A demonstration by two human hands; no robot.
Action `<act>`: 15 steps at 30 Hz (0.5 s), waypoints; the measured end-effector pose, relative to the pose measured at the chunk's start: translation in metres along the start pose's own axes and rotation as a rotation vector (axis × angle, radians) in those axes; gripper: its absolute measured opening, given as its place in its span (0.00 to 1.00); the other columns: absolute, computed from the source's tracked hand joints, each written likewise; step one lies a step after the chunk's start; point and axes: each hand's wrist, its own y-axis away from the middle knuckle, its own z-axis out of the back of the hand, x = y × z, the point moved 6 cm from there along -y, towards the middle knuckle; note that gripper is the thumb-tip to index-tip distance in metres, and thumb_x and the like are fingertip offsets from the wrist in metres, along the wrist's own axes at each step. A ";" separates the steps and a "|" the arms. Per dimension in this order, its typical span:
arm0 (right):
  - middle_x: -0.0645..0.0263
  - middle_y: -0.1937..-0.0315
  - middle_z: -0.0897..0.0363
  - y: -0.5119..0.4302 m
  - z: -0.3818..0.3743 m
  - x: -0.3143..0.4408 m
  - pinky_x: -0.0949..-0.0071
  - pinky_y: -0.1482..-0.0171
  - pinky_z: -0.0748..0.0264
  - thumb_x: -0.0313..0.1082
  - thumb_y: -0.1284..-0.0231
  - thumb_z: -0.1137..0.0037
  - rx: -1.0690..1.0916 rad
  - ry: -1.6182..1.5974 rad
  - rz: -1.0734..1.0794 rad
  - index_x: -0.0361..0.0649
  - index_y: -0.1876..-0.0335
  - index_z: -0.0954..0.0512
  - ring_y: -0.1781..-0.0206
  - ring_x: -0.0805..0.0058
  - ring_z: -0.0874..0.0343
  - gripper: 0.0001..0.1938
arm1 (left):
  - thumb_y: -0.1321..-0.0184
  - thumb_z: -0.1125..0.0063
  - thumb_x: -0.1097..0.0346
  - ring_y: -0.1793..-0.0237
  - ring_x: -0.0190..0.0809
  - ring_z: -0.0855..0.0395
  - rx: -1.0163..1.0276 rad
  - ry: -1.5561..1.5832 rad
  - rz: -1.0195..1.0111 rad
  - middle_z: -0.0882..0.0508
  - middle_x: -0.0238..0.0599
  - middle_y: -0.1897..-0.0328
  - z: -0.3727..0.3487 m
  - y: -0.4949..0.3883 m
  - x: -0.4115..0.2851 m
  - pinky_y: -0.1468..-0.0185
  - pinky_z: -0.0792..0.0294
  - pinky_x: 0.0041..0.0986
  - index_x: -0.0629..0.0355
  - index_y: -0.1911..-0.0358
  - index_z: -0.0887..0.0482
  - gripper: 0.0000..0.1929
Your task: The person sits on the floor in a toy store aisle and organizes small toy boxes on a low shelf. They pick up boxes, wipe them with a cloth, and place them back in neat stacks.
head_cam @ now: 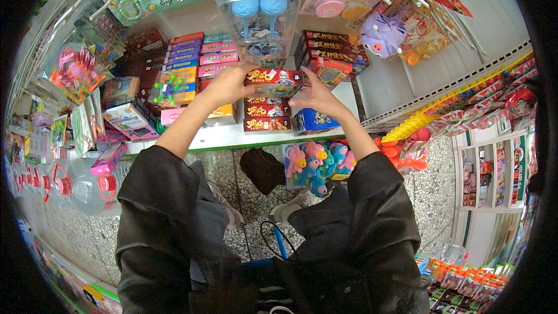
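Observation:
In the head view, a red card box [273, 82] with printed cartoon figures and a price sticker sits on or just above a stack of similar red boxes [267, 117]. My left hand [231, 82] grips its left end, fingers over the top and thumb on the front. My right hand [317, 96] is at its right end, with a finger at the upper corner and the thumb by the lower edge. A blue box [314, 121] lies below my right hand. Black and red boxes [332, 48] are piled behind it.
Purple boxes [182, 56] and pink boxes [218, 58] are stacked left on the white shelf [209, 138]. Blister-packed blue toys [259, 6] hang overhead. Large clear plastic bottles [85, 187] stand on the floor at left. Pink and teal toys [314, 163] lie below the shelf edge.

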 end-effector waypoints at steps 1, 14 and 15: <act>0.39 0.35 0.41 -0.017 -0.007 -0.002 0.67 0.37 0.34 0.49 0.61 0.27 -0.021 0.040 0.026 0.33 0.30 0.49 0.33 0.56 0.36 0.54 | 0.50 0.38 0.63 0.53 0.56 0.20 -0.066 -0.035 -0.030 0.20 0.56 0.52 -0.002 0.000 0.006 0.49 0.28 0.40 0.64 0.45 0.25 0.26; 0.44 0.39 0.33 -0.088 -0.005 -0.021 0.64 0.32 0.41 0.41 0.54 0.36 -0.452 0.227 0.027 0.31 0.36 0.38 0.34 0.52 0.37 0.39 | 0.40 0.53 0.66 0.37 0.50 0.31 0.179 -0.619 0.200 0.24 0.46 0.42 -0.049 -0.019 0.052 0.30 0.47 0.46 0.58 0.42 0.30 0.21; 0.45 0.40 0.32 -0.086 0.002 -0.018 0.63 0.32 0.41 0.40 0.55 0.36 -0.483 0.217 0.088 0.32 0.37 0.37 0.34 0.52 0.37 0.37 | 0.40 0.52 0.66 0.36 0.50 0.32 0.193 -0.617 0.224 0.25 0.47 0.40 -0.046 -0.017 0.051 0.30 0.48 0.47 0.59 0.41 0.31 0.22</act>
